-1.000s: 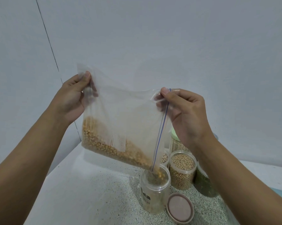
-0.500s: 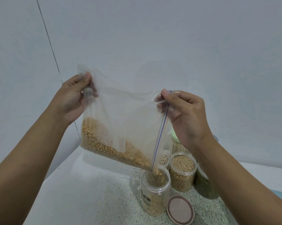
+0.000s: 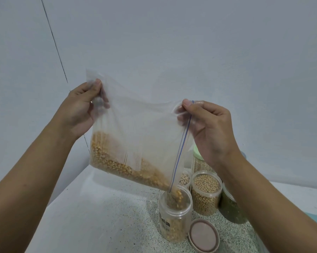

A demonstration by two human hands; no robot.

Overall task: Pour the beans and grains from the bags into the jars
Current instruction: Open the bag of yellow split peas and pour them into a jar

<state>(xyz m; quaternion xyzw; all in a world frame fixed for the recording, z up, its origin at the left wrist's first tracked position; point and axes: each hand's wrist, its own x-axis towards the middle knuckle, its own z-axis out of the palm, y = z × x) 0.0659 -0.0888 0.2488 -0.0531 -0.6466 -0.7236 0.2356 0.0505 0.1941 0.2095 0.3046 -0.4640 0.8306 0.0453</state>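
Right now I am holding the clear zip bag (image 3: 145, 136) tilted in the air over the speckled counter (image 3: 108, 216). Its low corner, by the blue zip line, is hanging just above the mouth of the open jar (image 3: 175, 212), and the yellow kernels (image 3: 117, 165) are pooling along the bottom fold and spilling in.

I am judging the film to be thin, soft and slippery. All the weight sits in the kernels, so the bag is sagging between my hands. The upper corners are the places to grip, pinched firmly so the plastic does not slide.

My left hand (image 3: 81, 110) is pinching the high closed corner, thumb in front and fingers curled behind the film. My right hand (image 3: 209, 128) is pinching the zip edge between thumb and forefinger, and its other fingers are curling loosely. Neither hand is holding anything else.

The jar is looking partly filled, and its pink lid (image 3: 203, 235) is lying just beside it.
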